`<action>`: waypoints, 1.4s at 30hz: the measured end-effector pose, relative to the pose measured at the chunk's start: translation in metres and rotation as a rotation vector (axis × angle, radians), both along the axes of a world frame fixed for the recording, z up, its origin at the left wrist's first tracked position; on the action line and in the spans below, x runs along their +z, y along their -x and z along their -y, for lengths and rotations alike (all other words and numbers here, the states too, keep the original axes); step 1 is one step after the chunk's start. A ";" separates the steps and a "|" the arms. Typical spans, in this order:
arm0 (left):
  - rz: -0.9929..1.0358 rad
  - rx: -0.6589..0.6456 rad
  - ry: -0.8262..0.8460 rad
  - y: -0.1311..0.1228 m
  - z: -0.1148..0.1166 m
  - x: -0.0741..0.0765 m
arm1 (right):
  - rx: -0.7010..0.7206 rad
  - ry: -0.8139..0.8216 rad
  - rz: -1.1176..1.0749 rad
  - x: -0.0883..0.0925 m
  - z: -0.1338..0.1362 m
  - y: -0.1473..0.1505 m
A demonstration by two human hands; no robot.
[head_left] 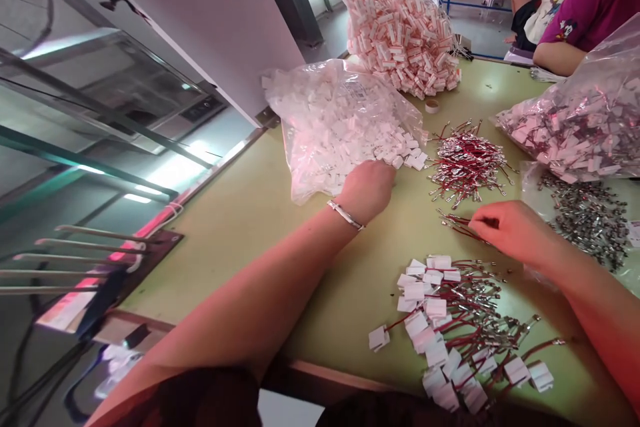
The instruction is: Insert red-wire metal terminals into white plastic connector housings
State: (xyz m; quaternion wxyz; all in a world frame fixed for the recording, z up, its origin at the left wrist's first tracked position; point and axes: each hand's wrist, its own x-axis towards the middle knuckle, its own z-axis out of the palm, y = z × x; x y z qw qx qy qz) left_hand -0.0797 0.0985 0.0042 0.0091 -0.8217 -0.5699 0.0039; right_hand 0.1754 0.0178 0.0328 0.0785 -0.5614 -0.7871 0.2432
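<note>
Left hand (pixel 367 190): among small white plastic clips (pixel 403 152), fingers hidden, state untellable. Right hand (pixel 505 230): fingers pinched on thin red metal-tipped wire (pixel 457 221). Likely parts pick-up.

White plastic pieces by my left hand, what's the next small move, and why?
Probably pinch one white piece from the spill at the mouth of the bag with the left hand and bring it to the red wire pinched in the right hand. The left hand rests on that spill, and the nearer pile shows wires capped with white pieces.
</note>
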 end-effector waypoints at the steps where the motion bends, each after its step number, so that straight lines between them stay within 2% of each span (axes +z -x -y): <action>1: 0.024 0.010 0.011 -0.002 0.001 -0.001 | -0.036 -0.048 0.048 -0.002 -0.004 -0.002; 4: 0.174 0.063 0.010 -0.007 0.004 0.004 | -0.029 -0.154 0.179 -0.011 -0.013 -0.001; 6: 0.336 0.071 0.060 -0.010 0.005 0.010 | -0.014 -0.155 0.227 -0.017 -0.016 0.004; 10: 0.871 0.113 0.452 -0.020 0.012 0.019 | 0.004 -0.120 0.304 -0.023 -0.020 0.012; 13: 1.279 0.206 0.683 -0.032 0.020 0.017 | 0.023 -0.137 0.324 -0.023 -0.022 0.010; 16: 1.484 0.330 0.817 -0.042 0.026 0.011 | -0.027 -0.165 0.328 -0.018 -0.022 0.006; 18: 1.556 0.386 0.849 -0.046 0.027 0.007 | -0.042 -0.177 0.325 -0.016 -0.021 0.007; 22: 1.723 0.444 0.818 -0.046 0.026 0.003 | 0.062 -0.183 0.309 -0.019 -0.017 0.018; 26: 1.766 0.453 0.893 -0.044 0.026 0.004 | 0.054 -0.195 0.315 -0.026 -0.017 0.026; 29: 1.741 0.434 0.946 -0.045 0.029 0.004 | 0.043 -0.203 0.221 -0.026 -0.019 0.022; 35: 1.715 0.398 0.996 -0.046 0.032 0.004 | -0.054 -0.321 -0.090 -0.012 -0.014 0.011; 40: 1.727 0.310 1.038 -0.047 0.035 0.004 | -0.013 -0.276 -0.106 -0.013 -0.010 0.016; 42: 1.721 0.271 1.044 -0.046 0.036 0.002 | -0.031 -0.194 -0.152 -0.013 -0.010 0.017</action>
